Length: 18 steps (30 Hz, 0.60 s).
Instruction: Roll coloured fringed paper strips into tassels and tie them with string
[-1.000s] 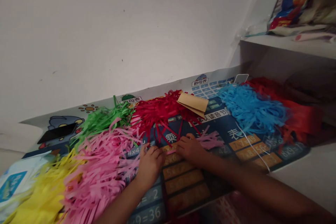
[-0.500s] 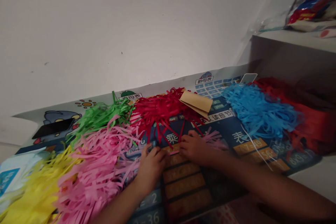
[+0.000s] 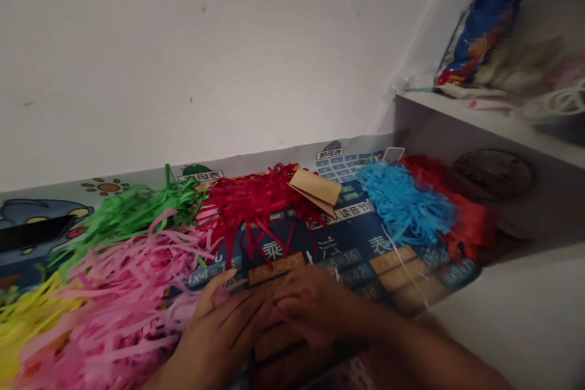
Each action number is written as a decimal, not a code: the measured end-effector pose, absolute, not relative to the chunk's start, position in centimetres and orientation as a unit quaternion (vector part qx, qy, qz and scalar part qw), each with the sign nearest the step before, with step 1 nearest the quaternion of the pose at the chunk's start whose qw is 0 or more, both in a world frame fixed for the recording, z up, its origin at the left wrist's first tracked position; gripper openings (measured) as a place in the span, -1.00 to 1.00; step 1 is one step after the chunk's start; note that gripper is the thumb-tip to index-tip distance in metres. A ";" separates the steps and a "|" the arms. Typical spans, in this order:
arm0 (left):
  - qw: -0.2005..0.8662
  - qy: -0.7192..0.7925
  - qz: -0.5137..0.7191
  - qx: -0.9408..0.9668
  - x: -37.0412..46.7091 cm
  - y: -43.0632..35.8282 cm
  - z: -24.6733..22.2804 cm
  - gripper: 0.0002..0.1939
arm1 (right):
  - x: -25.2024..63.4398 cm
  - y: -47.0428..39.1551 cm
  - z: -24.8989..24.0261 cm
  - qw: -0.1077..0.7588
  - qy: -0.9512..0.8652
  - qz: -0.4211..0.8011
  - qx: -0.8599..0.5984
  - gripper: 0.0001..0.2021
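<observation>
Plenty of color crowding the multiplication-table mat [image 3: 402,271] here! Over on the left, yellow fringed paper [image 3: 22,323] runs out of the picture, and pink fringed paper [image 3: 119,292] piles right up beside the left forearm. Green fringed paper [image 3: 137,210] sits beyond that, with a dark flat slab [image 3: 36,233] at far left. Straight ahead, past the hands, crimson fringed paper [image 3: 256,201] spreads its strands toward the fingers, and a folded tan card [image 3: 315,187] rests on its right side. Farther right come blue fringed paper [image 3: 406,204] and, pressed against it, red fringed paper [image 3: 470,213]; a white string [image 3: 406,265] trails down the mat. The shelf [image 3: 493,128] juts in on that side, closing off the far corner.

And the piece in play: pink paper [image 3: 315,334], low at the near edge of the mat, thin, pale and crumpled, its outline blurred and mostly covered. The right hand [image 3: 311,301] has its fingers curled in, the grip closed on that paper. The left hand [image 3: 228,317] lies alongside, fingers together, thumb raised, pink showing beside the thumb; whether that grip pinches anything, one cannot tell.
</observation>
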<state>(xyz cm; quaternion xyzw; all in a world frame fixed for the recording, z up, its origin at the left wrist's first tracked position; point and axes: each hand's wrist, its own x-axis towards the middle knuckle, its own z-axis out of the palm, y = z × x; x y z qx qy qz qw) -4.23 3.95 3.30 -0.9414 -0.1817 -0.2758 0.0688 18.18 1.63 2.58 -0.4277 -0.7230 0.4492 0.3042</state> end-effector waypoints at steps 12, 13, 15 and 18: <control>-0.072 -0.360 -0.452 -0.813 -1.1 -0.6 2.8 -0.80 | 14.3 -2.5 -0.5 0.579 -0.298 0.660 -0.373 -0.82; -0.096 -0.371 -0.461 -0.800 -0.7 -1.0 2.7 -0.79 | 14.1 -2.8 -0.7 0.599 -0.285 0.653 -0.366 -0.83; -0.146 -0.390 -0.461 -0.783 -0.2 -1.6 2.8 -0.77 | 13.9 -3.0 -0.8 0.614 -0.260 0.655 -0.354 -0.82; -0.200 -0.397 -0.455 -0.771 0.0 -2.1 2.9 -0.74 | 13.6 -3.1 -0.7 0.613 -0.254 0.658 -0.355 -0.80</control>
